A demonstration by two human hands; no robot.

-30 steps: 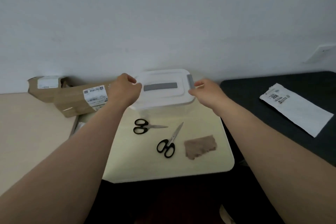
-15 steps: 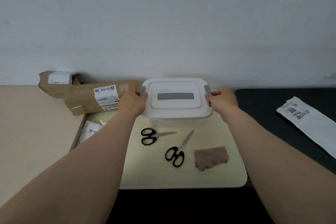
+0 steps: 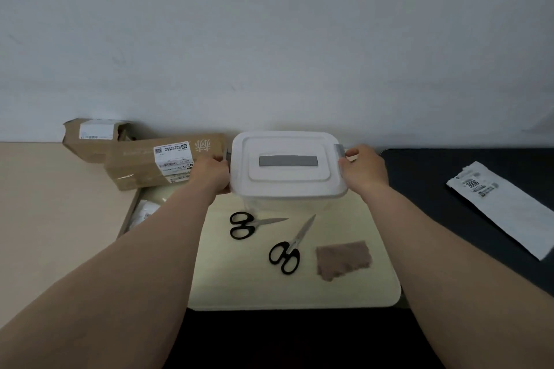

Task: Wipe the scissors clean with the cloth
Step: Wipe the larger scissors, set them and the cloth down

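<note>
Two pairs of black-handled scissors lie on a pale yellow table [image 3: 227, 284]: one pair [image 3: 250, 224] points right, the other [image 3: 289, 247] points up and right. A brown cloth [image 3: 343, 259] lies flat to their right. Behind them stands a white lidded plastic box [image 3: 286, 169] with a grey handle. My left hand [image 3: 211, 175] grips the box's left side at the grey latch. My right hand [image 3: 364, 169] grips its right side, fingers at the right latch. Neither hand touches the scissors or the cloth.
Brown cardboard parcels [image 3: 162, 159] lie at the back left against the wall. A white plastic mailer [image 3: 506, 207] rests on a dark surface [image 3: 449, 183] to the right. A beige surface [image 3: 54, 207] sits to the left, with a white packet [image 3: 144, 214] in the gap.
The view has shifted so the box and table sit lower and more central. Both hands have settled onto the two sides of the box at its latches.
</note>
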